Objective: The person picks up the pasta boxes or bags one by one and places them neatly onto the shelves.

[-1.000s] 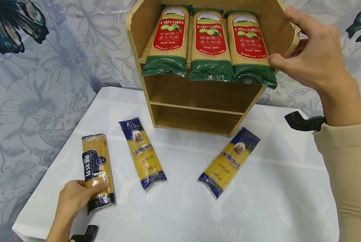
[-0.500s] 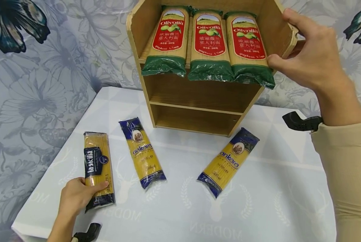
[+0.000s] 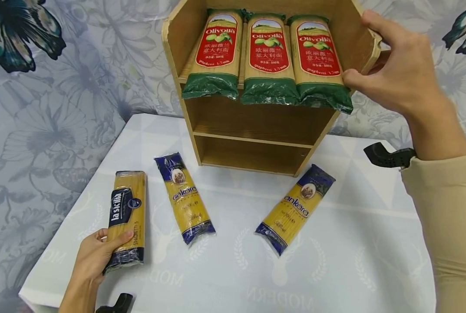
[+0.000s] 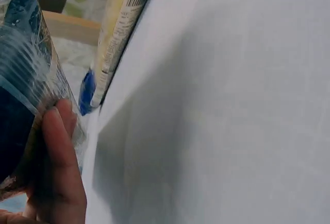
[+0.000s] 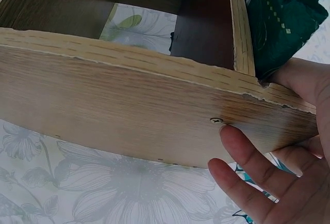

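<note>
My left hand (image 3: 90,256) grips the lower end of a yellow La Sicilia spaghetti pack (image 3: 127,204), thumb across its front. In the left wrist view the pack's dark end (image 4: 20,90) stands tilted above the white cloth, casting a shadow. At the back right, my right hand (image 3: 408,69) holds the side panel of a small wooden shelf (image 3: 252,138), its thumb near a green pack end. The right wrist view shows that side panel (image 5: 129,95), with fingers spread along its outer face near a screw (image 5: 216,121).
On the shelf's top level lie three Olivoila spaghetti packs (image 3: 269,52), side by side, green ends overhanging. Two Ankara pasta packs, one left (image 3: 185,198) and one right (image 3: 295,208), lie slanted on the white-covered table (image 3: 225,278). Behind the table is a floral cloth (image 3: 61,130).
The La Sicilia pack has tilted and shifted slightly right in my left hand's grip. My right hand keeps hold of the shelf's side, and the Ankara packs stay put.
</note>
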`<state>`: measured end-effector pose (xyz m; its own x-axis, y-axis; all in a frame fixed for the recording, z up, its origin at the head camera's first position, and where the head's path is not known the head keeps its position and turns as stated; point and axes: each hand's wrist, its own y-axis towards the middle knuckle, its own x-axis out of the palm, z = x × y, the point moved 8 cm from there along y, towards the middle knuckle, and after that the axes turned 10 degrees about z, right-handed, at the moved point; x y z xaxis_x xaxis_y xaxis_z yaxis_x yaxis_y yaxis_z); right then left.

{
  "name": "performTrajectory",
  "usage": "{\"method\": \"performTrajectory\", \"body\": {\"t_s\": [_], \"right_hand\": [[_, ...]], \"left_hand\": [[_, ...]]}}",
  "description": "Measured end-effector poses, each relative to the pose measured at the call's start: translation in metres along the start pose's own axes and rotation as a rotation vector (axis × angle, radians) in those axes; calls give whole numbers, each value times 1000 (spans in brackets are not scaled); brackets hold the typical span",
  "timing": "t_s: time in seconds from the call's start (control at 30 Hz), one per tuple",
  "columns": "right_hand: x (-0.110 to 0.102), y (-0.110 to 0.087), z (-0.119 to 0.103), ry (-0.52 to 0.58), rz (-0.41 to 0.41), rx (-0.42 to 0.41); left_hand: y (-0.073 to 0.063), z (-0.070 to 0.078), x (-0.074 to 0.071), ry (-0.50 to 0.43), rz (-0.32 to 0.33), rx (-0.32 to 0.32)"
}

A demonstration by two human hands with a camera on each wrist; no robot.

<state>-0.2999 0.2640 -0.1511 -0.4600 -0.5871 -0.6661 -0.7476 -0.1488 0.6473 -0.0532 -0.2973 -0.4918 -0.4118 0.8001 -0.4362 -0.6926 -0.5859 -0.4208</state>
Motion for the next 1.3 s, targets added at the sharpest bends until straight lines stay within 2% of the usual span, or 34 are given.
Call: {"method": "performTrajectory", "body": {"t_s": [0.3, 0.47, 0.8, 0.97, 1.13, 1.3], "right_hand": [[-2, 1, -4, -1, 1, -16], [-3, 1, -6, -3, 4, -17], [-1, 0, -6, 21, -17, 3], [-2, 0, -5, 8, -14, 8], [-3, 0, -3, 21, -17, 15], [-3, -1, -1, 22, -31, 34]], "left_hand": [[-12, 19, 6, -172, -34, 41], [-25, 38, 16, -289, -99, 89], [-61, 77, 41, -400, -264, 201], [-76, 92, 57, -453, -401, 246], [-88, 108, 78, -462, -531, 277], [-94, 125, 100, -461, -607, 306]]}}
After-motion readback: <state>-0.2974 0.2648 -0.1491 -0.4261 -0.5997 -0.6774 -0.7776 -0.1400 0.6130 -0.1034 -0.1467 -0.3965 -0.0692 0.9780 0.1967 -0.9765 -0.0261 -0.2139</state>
